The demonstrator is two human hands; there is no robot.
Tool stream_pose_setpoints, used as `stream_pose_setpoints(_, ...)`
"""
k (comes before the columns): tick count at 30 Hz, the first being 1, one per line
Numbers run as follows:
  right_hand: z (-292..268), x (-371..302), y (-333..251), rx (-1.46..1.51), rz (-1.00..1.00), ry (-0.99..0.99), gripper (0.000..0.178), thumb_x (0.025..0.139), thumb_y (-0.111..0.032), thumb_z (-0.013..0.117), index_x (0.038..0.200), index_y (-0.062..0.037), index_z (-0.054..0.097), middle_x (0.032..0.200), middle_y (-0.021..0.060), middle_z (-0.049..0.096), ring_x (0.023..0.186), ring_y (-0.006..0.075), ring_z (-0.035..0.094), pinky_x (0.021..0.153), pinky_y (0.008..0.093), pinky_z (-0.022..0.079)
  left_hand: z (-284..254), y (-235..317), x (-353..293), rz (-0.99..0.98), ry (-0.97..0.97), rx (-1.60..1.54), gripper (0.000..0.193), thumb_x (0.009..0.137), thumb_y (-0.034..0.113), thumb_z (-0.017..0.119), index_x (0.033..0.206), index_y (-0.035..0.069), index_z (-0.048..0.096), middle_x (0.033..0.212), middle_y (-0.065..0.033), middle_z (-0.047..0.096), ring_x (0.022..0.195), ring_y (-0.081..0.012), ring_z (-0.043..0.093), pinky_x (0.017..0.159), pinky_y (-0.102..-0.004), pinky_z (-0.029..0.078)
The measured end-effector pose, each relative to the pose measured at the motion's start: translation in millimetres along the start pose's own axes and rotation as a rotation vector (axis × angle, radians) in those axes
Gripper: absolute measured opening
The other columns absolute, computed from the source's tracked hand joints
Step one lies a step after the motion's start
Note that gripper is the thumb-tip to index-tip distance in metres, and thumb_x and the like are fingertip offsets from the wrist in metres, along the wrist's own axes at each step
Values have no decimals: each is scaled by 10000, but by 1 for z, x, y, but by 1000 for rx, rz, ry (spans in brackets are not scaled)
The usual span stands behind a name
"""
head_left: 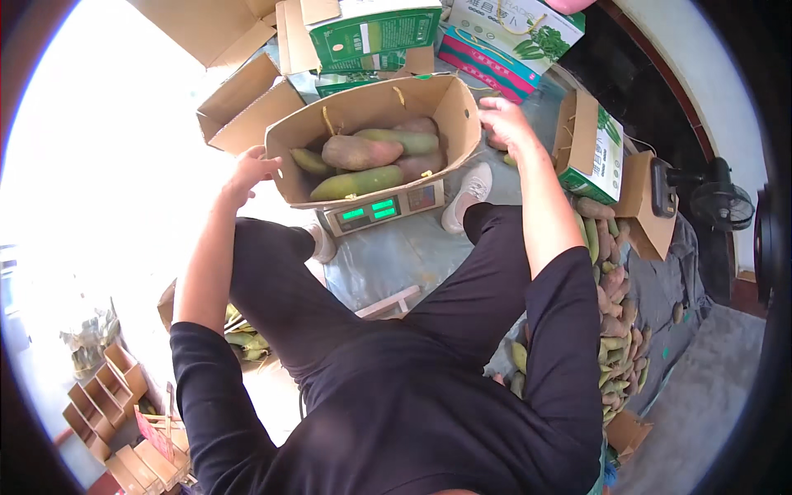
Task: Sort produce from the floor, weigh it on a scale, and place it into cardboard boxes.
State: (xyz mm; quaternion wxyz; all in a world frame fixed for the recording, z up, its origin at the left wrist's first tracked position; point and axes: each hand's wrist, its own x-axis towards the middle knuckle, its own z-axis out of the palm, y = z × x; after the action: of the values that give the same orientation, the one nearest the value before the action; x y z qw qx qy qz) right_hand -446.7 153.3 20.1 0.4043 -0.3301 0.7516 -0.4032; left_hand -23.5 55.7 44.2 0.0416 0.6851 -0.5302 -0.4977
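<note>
An open cardboard box [375, 97] with yellow cord handles rests on a digital scale [388, 208] with a lit green display. Several large green and reddish-brown radishes lie inside, among them a green radish [356, 183] along the near wall and a reddish radish [360, 153] in the middle. My left hand [246, 175] is at the box's left end, fingers stretched toward the wall by a small hole. At the right end, my right hand [505, 124] has its fingers apart, close to the upper corner. Neither hand is closed round anything; whether the fingertips touch the cardboard I cannot tell.
Green-and-white cartons [375, 37] and a pink-and-blue box [487, 62] stand beyond. On the right are a carton [590, 144], a heap of radishes [615, 305] and a black fan [718, 194]. Cardboard dividers [103, 400] lie lower left. My feet flank the scale.
</note>
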Motion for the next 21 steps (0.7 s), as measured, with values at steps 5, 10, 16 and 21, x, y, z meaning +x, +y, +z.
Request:
stream_pose_setpoints(5,11,30,25,1,43,-109,443,797,-139,614,1222,-51,525,978,73,632,812,158,583,594,296,439,-6,-16,19,-36,-128,10,376,804,286,635,1126,121,531,1040,-46,608,1023,-234,565,876,-636,341)
stream_pose_setpoints(10,4,55,42,112,28,-175,473,786,-98,611,1244,-51,501,987,77,627,813,165,595,621,316,475,-4,-6,22,-24,-150,-26,414,827,232,596,1215,122,502,1011,-38,618,978,-219,552,873,-593,383)
stream_pose_setpoints(16,15,42,21,135,61,-194,468,821,-60,589,1262,20,459,1100,124,602,937,193,598,803,325,474,3,7,14,85,-182,241,340,805,156,601,1128,79,528,944,-59,648,920,-178,584,767,-475,460)
stream_pose_setpoints(21,15,45,21,16,30,-199,274,811,-36,551,1080,16,559,934,88,627,825,169,596,740,303,469,10,-16,46,165,-119,155,127,772,104,612,866,19,606,734,-60,640,692,-148,613,679,-305,485)
